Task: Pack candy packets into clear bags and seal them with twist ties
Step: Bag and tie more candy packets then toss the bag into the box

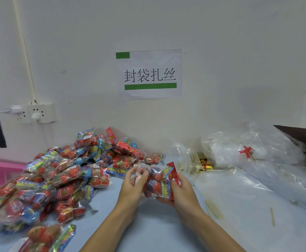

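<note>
Above the tabletop (148,224), both hands grip a bunch of candy packets (155,180): left hand (133,186) pinching one end, right hand (180,190) cupping the other. Gathering them likely eases bagging; clear bags (257,160) lie right.

Two bare forearms in view, no sleeves visible. Left hand (133,186) and right hand (180,190) ungloved; no rings, watch or wristbands seen.

Glossy, crinkled plastic candy packets (54,177), clear shiny plastic bags (268,166), and a matt paper sign (149,74).
</note>
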A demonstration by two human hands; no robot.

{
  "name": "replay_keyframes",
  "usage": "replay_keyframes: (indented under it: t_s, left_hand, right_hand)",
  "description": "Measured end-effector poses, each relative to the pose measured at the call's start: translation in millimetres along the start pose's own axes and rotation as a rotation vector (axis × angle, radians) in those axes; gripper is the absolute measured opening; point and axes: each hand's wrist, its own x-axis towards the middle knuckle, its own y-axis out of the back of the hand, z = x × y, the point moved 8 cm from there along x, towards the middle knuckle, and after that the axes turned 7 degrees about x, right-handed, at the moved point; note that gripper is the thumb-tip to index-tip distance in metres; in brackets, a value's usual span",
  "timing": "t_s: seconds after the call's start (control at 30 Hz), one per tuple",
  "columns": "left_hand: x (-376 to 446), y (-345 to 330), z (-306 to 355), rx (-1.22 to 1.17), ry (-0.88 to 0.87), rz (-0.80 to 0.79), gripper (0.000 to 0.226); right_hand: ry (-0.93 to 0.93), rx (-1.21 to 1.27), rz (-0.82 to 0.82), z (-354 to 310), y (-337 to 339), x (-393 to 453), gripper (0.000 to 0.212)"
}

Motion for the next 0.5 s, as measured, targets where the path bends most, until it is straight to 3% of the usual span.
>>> replay_keyframes:
  t_s: [0.1,0.23,0.37,0.5]
  left_hand:
    - [-1.8,-9.1,-6.0,0.033,0.085,-0.081,0.033]
    - [-7.2,-13.9,-1.9,0.18,0.008,-0.08,0.029]
    - [-16.7,-27.7,3.7,0.233,-0.035,-0.179,0.03]
    - [-18.4,-28.0,2.7,0.124,0.056,-0.19,0.046]
  right_hand:
    - [-0.056,0.127,-0.037,4.0,-4.6,0.1,0.022]
    - [-0.098,0.181,-0.148,5.9,-12.3,-2.9,0.033]
    - [-0.037,0.043,-0.05,5.2,-2.3,0.6,0.033]
    - [0.034,0.013,-0.005,0.1,2.3,1.8,0.021]
